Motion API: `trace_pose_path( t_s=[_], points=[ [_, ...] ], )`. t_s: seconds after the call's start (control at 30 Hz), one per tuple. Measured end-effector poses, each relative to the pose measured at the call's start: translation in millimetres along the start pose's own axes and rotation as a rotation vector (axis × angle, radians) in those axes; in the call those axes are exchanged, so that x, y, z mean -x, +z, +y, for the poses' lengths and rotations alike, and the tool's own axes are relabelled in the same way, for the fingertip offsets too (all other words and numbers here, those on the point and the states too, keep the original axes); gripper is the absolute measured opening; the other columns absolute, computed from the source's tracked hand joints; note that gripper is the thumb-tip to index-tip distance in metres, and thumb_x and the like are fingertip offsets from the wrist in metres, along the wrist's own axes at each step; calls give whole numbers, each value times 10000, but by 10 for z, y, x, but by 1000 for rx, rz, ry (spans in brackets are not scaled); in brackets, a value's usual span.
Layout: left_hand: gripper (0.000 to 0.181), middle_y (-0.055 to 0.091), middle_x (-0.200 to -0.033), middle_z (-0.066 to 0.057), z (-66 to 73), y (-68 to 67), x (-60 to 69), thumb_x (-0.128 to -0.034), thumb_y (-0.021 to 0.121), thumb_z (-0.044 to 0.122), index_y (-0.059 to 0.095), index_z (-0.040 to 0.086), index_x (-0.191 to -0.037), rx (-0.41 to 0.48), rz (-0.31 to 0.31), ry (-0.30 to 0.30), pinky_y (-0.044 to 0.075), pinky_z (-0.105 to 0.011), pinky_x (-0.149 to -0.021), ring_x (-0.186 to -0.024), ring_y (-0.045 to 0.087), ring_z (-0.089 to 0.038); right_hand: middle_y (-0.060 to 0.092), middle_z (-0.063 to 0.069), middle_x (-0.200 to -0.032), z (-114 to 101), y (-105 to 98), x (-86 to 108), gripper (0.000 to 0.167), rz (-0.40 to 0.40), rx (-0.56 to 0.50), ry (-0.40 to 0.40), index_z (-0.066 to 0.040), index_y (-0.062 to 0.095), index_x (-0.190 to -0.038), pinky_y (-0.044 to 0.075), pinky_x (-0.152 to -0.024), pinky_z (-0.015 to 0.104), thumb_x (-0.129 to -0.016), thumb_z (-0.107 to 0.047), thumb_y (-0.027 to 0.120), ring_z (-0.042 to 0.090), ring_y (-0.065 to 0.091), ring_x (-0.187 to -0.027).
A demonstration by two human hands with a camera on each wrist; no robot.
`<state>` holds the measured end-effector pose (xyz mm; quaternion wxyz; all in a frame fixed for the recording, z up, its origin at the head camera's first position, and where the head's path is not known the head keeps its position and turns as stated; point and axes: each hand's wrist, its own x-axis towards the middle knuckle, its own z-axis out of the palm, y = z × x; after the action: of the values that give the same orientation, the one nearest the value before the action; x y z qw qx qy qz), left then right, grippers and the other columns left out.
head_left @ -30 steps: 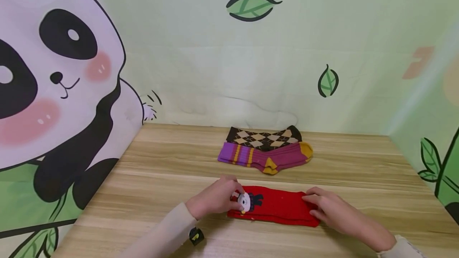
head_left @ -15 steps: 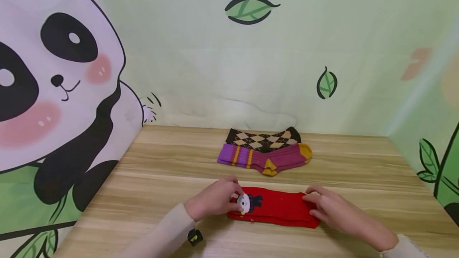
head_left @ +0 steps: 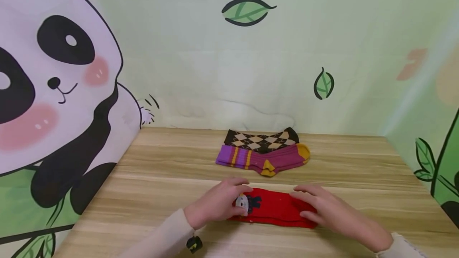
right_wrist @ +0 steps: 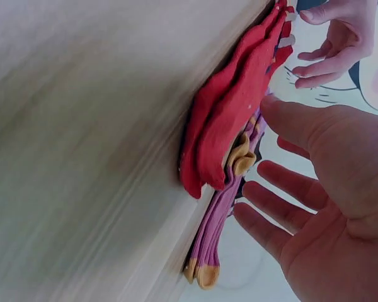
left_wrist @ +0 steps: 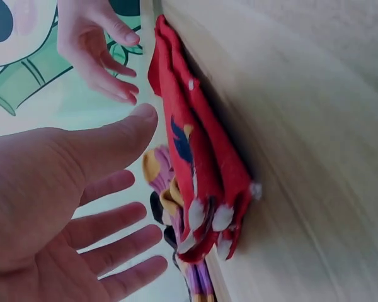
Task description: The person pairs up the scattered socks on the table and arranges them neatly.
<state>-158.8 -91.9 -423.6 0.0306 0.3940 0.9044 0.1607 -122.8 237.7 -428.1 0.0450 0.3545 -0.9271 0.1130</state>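
A pair of red socks (head_left: 274,207) with a white-faced animal figure lies flat on the table, the two layered together. Over their left end my left hand (head_left: 218,202) hovers, fingers spread; in the left wrist view its thumb and fingers stand apart from the fabric (left_wrist: 195,145). My right hand (head_left: 333,212) is above the other end, fingers relaxed and a gap showing between it and the red cloth (right_wrist: 239,107) in the right wrist view. Neither hand grips anything. Parts of both sock ends are hidden behind the hands in the head view.
Behind the red pair lie purple socks with yellow toes (head_left: 279,158), and black-and-tan argyle socks (head_left: 259,140) touch them at the back. A wooden table (head_left: 161,170) meets a green panda-printed backdrop (head_left: 179,51). A small black item (head_left: 194,244) is by my left sleeve.
Both hands have come off the ends of the red socks and moved slightly inward above them, fingers opening. The socks stay in place. The head view has shifted a little.
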Motion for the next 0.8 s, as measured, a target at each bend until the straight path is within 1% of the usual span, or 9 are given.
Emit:
trace_pose_path(
  t_s=[0.1, 0.13, 0.23, 0.4, 0.57, 0.7, 0.8],
  points=[
    [525, 596, -1414, -92, 25, 26, 7, -857, 858, 306, 699, 88, -1307, -11, -28, 23, 477, -345, -1076, -1292, 565, -240, 632, 99, -1337, -21, 35, -12, 472, -16, -11, -23, -117, 682, -1342, 544, -964, 505, -901, -227, 807, 317, 602, -1210],
    [515, 608, -1390, -79, 31, 38, 9, -848, 867, 299, 708, 91, -1291, -17, -33, 32, 472, -356, -1083, -1271, 574, -222, 634, 95, -1328, -27, 47, -14, 466, -23, -15, -30, -116, 686, -1337, 548, -961, 495, -901, -230, 806, 308, 603, -1203],
    [470, 649, -1306, -49, 38, 73, 19, -831, 884, 259, 733, 99, -1246, -20, -37, 56, 501, -315, -1033, -1188, 604, -175, 638, 75, -1303, -35, 80, -22, 440, -45, -34, -45, -119, 699, -1316, 555, -955, 469, -906, -243, 801, 283, 603, -1182],
    [392, 677, -1216, -13, 32, 100, 24, -829, 884, 182, 760, 118, -1195, 3, -39, 51, 532, -232, -924, -1101, 613, -132, 645, 34, -1279, -39, 124, -39, 399, -80, -68, -41, -143, 719, -1286, 560, -948, 446, -917, -277, 789, 253, 603, -1155],
    [335, 695, -1176, 0, 21, 110, 19, -835, 874, 152, 774, 113, -1152, 1, -49, 55, 527, -210, -899, -1057, 618, -110, 652, 31, -1262, -38, 164, -46, 358, -86, -71, -51, -139, 741, -1245, 559, -947, 443, -914, -262, 792, 249, 610, -1139],
    [271, 710, -1140, 10, 4, 130, 21, -836, 875, 169, 789, 122, -1088, -11, -55, 67, 524, -208, -902, -1035, 625, -103, 657, 41, -1256, -33, 196, -43, 340, -95, -71, -55, -131, 750, -1220, 558, -945, 441, -908, -259, 797, 252, 609, -1134],
    [214, 711, -1102, 22, -12, 146, 25, -834, 878, 180, 792, 137, -1025, -20, -47, 80, 525, -208, -889, -1007, 621, -97, 655, 37, -1262, -31, 205, -45, 344, -110, -79, -49, -136, 750, -1220, 558, -944, 434, -906, -269, 799, 249, 598, -1135]
  ],
)
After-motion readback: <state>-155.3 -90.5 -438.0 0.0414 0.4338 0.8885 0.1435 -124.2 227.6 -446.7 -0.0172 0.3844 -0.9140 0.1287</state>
